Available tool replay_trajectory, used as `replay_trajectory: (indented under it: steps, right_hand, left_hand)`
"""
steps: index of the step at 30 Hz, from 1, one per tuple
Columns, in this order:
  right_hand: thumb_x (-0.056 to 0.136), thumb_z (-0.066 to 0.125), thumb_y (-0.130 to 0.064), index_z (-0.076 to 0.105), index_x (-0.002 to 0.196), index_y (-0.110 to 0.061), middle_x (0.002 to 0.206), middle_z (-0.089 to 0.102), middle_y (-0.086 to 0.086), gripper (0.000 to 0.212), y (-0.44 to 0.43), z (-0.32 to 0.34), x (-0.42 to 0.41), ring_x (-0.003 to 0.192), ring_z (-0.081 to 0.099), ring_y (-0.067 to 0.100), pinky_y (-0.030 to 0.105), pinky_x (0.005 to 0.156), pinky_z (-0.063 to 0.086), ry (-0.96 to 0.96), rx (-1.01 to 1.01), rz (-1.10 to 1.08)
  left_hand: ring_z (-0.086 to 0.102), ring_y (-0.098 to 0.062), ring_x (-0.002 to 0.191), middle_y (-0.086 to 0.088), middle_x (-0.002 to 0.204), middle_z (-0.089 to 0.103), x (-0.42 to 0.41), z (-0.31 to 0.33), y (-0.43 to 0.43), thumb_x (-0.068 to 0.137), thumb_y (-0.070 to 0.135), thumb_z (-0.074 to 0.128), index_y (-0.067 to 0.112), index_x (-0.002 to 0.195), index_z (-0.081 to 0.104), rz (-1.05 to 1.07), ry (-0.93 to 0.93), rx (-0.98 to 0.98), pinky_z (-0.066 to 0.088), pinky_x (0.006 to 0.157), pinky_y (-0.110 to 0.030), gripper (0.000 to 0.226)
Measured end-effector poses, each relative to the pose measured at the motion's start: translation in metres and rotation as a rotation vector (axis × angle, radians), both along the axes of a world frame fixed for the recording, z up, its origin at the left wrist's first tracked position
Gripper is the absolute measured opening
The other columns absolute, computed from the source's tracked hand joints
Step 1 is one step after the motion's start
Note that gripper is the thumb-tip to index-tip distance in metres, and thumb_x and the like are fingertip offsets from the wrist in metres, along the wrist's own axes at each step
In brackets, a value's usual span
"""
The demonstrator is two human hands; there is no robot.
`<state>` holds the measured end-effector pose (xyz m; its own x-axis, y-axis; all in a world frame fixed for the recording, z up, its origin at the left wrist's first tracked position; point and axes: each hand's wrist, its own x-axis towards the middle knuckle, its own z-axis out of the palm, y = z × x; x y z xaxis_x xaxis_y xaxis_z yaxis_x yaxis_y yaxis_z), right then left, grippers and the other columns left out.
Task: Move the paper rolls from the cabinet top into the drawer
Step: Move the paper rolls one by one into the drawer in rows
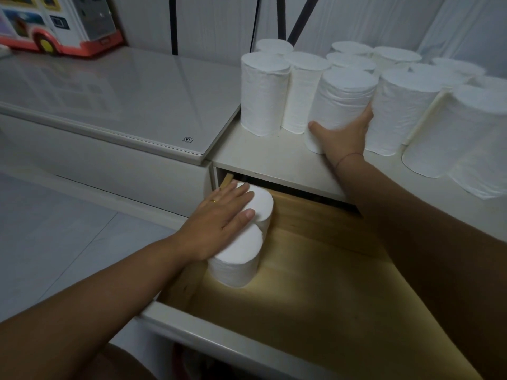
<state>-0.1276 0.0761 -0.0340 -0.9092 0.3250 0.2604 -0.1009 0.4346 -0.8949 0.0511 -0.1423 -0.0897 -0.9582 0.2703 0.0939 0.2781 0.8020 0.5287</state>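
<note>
Several white paper rolls (264, 91) stand upright on the white cabinet top (260, 157). My right hand (341, 131) grips one roll (343, 97) in the front row, thumb on its left side and fingers round its right. Below, the wooden drawer (315, 270) is pulled out. Two rolls stand at its back left: one roll (260, 207) behind and another roll (238, 259) in front. My left hand (222, 218) lies flat on top of them with straight fingers.
A glass-topped low cabinet (123, 97) adjoins on the left, with a toy bus (55, 23) at its far end. The drawer's white front panel (219, 333) is nearest me. The pale tiled floor (55, 237) lies at the left. Most of the drawer's wooden bottom is bare.
</note>
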Motion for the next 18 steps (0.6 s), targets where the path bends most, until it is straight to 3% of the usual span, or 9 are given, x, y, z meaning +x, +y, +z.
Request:
replay_trajectory:
  steps: [3, 7, 14, 16, 18]
  right_hand:
    - [0.06, 0.079, -0.042, 0.015, 0.14, -0.014, 0.14, 0.036, 0.009, 0.107, 0.005, -0.002, 0.017, 0.126, 0.041, 0.025, 0.027, 0.101, 0.033, 0.009, 0.001, 0.109]
    - [0.059, 0.083, -0.038, 0.018, 0.138, -0.017, 0.136, 0.042, 0.004, 0.104, 0.013, -0.003, 0.055, 0.122, 0.046, 0.02, 0.04, 0.104, 0.042, -0.016, -0.011, 0.3]
    - [0.06, 0.086, -0.02, 0.021, 0.13, -0.027, 0.128, 0.044, -0.006, 0.096, 0.025, 0.0, 0.14, 0.114, 0.049, 0.011, 0.019, 0.085, 0.049, -0.082, -0.005, 0.561]
    - [0.057, 0.088, -0.014, 0.025, 0.134, -0.019, 0.132, 0.045, -0.002, 0.1, 0.03, -0.004, 0.163, 0.118, 0.049, 0.011, 0.02, 0.089, 0.051, -0.105, -0.011, 0.63]
    - [0.054, 0.089, -0.01, 0.025, 0.139, -0.011, 0.133, 0.047, 0.003, 0.107, 0.036, -0.013, 0.181, 0.118, 0.05, 0.008, 0.012, 0.088, 0.048, -0.125, 0.019, 0.7]
  left_hand:
    - [0.001, 0.0, 0.143, 0.01, 0.157, 0.016, 0.0, 0.0, 0.0, 0.093, 0.053, 0.021, 0.026, 0.147, 0.027, -0.001, 0.005, -0.007, -0.001, 0.114, -0.02, 0.061]
    - [0.0, 0.001, 0.143, 0.011, 0.156, 0.016, 0.0, -0.001, -0.001, 0.093, 0.054, 0.022, 0.026, 0.147, 0.027, -0.002, 0.005, 0.0, 0.0, 0.113, -0.021, 0.061]
    - [-0.001, 0.0, 0.143, 0.011, 0.157, 0.015, 0.0, -0.001, -0.001, 0.091, 0.054, 0.019, 0.027, 0.147, 0.025, -0.002, -0.007, -0.016, 0.003, 0.116, -0.027, 0.063]
    - [-0.002, 0.0, 0.143, 0.011, 0.157, 0.014, 0.0, -0.002, 0.0, 0.091, 0.054, 0.019, 0.027, 0.148, 0.024, -0.001, -0.003, -0.03, 0.001, 0.114, -0.023, 0.063]
    - [-0.002, 0.001, 0.142, 0.01, 0.157, 0.014, 0.0, -0.002, 0.0, 0.091, 0.054, 0.019, 0.027, 0.147, 0.024, 0.001, 0.003, -0.035, 0.001, 0.112, -0.022, 0.063]
